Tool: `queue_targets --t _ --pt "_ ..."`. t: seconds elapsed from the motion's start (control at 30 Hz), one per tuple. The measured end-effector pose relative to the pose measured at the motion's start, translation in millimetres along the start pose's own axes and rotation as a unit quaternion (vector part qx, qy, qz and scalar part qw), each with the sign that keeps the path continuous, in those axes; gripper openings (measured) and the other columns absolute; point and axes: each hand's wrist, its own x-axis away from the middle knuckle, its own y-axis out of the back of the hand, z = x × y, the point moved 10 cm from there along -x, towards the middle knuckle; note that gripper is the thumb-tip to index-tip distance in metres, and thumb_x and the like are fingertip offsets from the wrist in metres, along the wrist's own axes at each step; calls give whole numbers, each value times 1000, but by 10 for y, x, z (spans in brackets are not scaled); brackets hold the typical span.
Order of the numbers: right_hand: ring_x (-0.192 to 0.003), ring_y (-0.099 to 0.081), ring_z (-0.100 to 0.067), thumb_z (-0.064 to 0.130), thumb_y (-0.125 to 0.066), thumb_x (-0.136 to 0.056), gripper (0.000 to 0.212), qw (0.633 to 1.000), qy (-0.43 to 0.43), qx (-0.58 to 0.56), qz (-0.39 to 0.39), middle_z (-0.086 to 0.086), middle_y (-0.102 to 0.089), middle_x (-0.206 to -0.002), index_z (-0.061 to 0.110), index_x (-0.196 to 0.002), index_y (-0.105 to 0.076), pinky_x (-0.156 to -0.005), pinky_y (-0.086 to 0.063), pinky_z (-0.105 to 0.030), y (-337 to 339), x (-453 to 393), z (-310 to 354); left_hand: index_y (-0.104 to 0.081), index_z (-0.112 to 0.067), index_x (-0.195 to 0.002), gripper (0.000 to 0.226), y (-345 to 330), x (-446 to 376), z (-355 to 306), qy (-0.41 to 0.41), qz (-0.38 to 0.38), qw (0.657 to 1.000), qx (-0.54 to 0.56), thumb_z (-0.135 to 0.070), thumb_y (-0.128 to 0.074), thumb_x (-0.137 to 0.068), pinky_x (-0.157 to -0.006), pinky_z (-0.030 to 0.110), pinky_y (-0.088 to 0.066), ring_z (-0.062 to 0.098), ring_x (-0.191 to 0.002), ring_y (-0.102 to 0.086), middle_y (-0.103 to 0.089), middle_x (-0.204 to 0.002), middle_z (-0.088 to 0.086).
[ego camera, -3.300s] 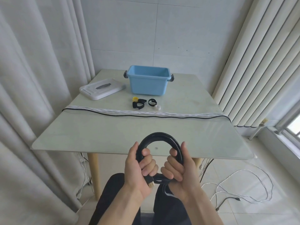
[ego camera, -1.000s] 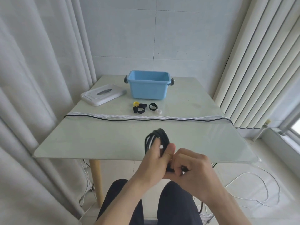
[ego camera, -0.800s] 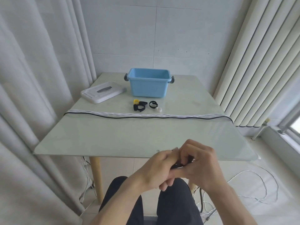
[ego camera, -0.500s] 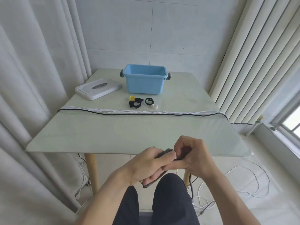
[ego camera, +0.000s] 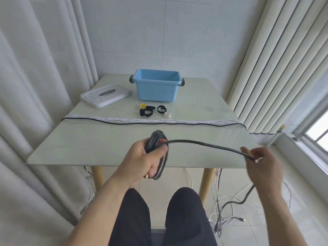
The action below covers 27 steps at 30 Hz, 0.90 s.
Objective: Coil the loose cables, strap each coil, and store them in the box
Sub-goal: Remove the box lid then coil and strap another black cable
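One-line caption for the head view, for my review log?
Left hand grips a black cable coil while right hand pulls its free length sideways; blue box waits on the table.

A black cable [ego camera: 204, 144] was held part-coiled above the desk's near edge, one strand stretched rightward; black straps [ego camera: 146, 111] were laid before the open blue box [ego camera: 157, 90].

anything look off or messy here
Mostly the floor: loose white and black cables lie tangled under the table's right side. On top, the box stands upright and straps sit in a small cluster.
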Motion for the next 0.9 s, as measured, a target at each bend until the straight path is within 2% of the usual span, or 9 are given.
queue_targets --t 0.1,0.23,0.33,0.5,0.6,0.67,0.77,0.83,0.9 --pt "-75 -49 -30 56 -68 -85 46 997 -49 53 11 -11 -66 -71 11 -76 -70 -73 -35 -34 247 -87 -148 -55 -7 -91 25 103 -29 5 -1 -19 992 -125 -26 -70 -92 -43 27 -37 14 -37 -38 -45 -46 -4" --pt "-69 -64 -35 55 -64 -89 49 994 -75 15 84 -14 -70 -68 10 -71 -72 -75 -53 -41 265 -165 -126 -55 -1 -103 55 -249 32 313 64 109 959 -254 -55 -50 -95 -49 32 -43 16 -40 -42 -50 -51 -4" --pt "-65 -69 -30 46 -66 -92 40 980 -106 -66 155 -6 -73 -66 11 -73 -76 -82 -60 -43 114 -181 -142 -59 -3 -105 66 -437 126 494 112 173 960 -192 -66 -43 -90 -42 25 -32 16 -36 -34 -43 -50 2" --pt "-65 -67 -25 45 -67 -92 39 976 -87 -103 169 -5 -72 -69 10 -76 -75 -81 -59 -43 -19 -279 -179 -55 -6 -89 61 -590 189 517 147 242 957 64 -67 -57 -84 -34 16 -23 8 -29 -30 -37 -45 0" --pt "-60 -62 -23 40 -71 -89 29 988 -32 -5 150 -5 -68 -67 15 -76 -71 -60 -48 -30 -161 -274 -204 -56 -12 -82 53 -514 62 412 118 206 948 211 -63 -69 -79 -34 14 -28 7 -27 -33 -39 -43 -2" --pt "-65 -59 -20 23 -78 -84 12 990 1 15 137 0 -67 -68 17 -78 -70 -62 -40 -27 -308 -182 -289 -54 -13 -81 50 -427 -27 320 82 159 947 266 -61 -67 -82 -33 15 -29 7 -27 -32 -38 -42 -3" --pt "-72 -57 -25 10 -78 -82 7 995 42 38 78 -5 -65 -77 12 -83 -72 -70 -38 -29 -390 -8 -420 -46 -14 -80 44 -274 -117 185 41 63 934 349 -55 -40 -96 -30 18 -23 3 -26 -28 -33 -40 -8" --pt "-76 -57 -29 21 -74 -88 12 998 39 33 31 -5 -60 -82 10 -86 -69 -71 -38 -32 -325 89 -485 -46 -16 -78 46 -132 -158 96 12 5 926 376 -53 -30 -99 -30 18 -22 2 -27 -25 -30 -41 -9" --pt "-83 -57 -33 48 -63 -92 38 997 -31 63 24 -7 -60 -90 10 -87 -63 -72 -39 -35 -311 158 -709 -46 -16 -78 47 -20 -185 9 -11 -21 923 383 -53 -29 -101 -31 18 -23 3 -28 -25 -30 -42 -10"
